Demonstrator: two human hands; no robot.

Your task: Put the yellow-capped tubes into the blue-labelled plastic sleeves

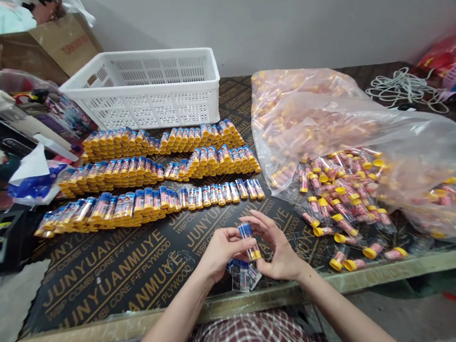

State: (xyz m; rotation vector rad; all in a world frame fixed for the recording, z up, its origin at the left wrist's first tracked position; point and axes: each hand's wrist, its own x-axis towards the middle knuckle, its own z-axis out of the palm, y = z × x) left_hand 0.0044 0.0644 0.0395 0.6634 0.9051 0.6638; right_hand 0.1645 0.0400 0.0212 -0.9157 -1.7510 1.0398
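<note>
One blue-and-yellow tube [250,249], clamped in left hand [221,253] over small packets [243,282] near desk [140,269] front edge; long axis points away from body, blue end farther; right hand [280,253] curls close alongside, grip unclear.

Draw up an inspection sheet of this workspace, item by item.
Surface: printed black board.
Job's things: rows of blue-and-yellow tubes, left and centre; loose yellow-capped tubes beside a translucent plastic bag, right.
Clutter: white basket behind the rows; paper bag, back left.
Hands: left hand grips one tube; right hand alongside, contact unclear.
Cables: tangled white cord, back right.
Surroundings: grey wall behind.
</note>
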